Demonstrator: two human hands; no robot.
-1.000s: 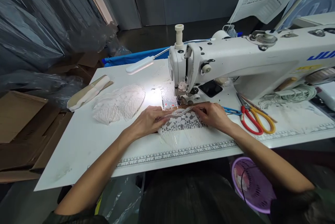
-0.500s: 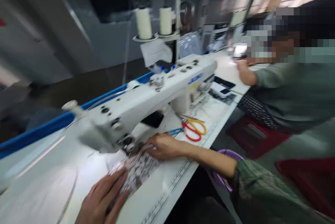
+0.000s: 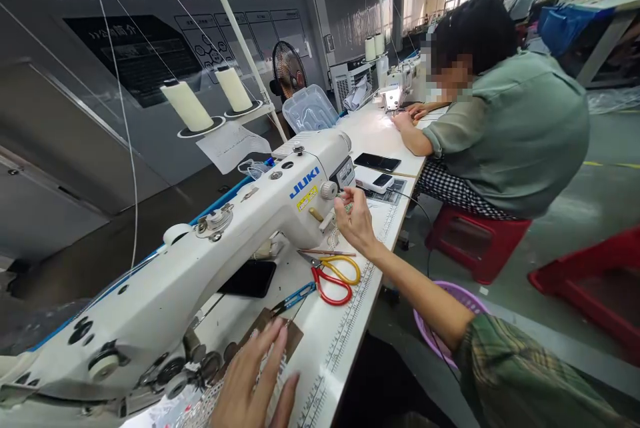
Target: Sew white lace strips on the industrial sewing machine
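In the head view, the left hand (image 3: pixel 255 381) lies flat with its fingers spread on a piece of white lace (image 3: pixel 200 408) at the near edge of the desk (image 3: pixel 345 328), just in front of the needle end of the white sewing machine (image 3: pixel 210 281). The lace is openwork, pale and patterned with holes; only a small part shows beside the palm, and a brown card-like sheet (image 3: pixel 280 331) lies under the fingertips.

The right hand (image 3: pixel 355 218) is raised well away from the left, up at the machine's far end beside the handwheel (image 3: pixel 329 189). Its fingers are curled, with thumb and forefinger drawn close together; whether they pinch anything cannot be told.

Between the two hands, on the desk, lie red- and yellow-handled scissors (image 3: pixel 335 275), small blue thread snips (image 3: pixel 295 297) and a dark phone (image 3: pixel 249 279). A printed ruler (image 3: pixel 350 311) runs along the desk edge below the right forearm. A purple basket (image 3: pixel 440 321) sits under that arm.

Beyond the right hand, another person in a green shirt (image 3: pixel 510 128) sits on a red stool (image 3: pixel 475 241) at the next machine.
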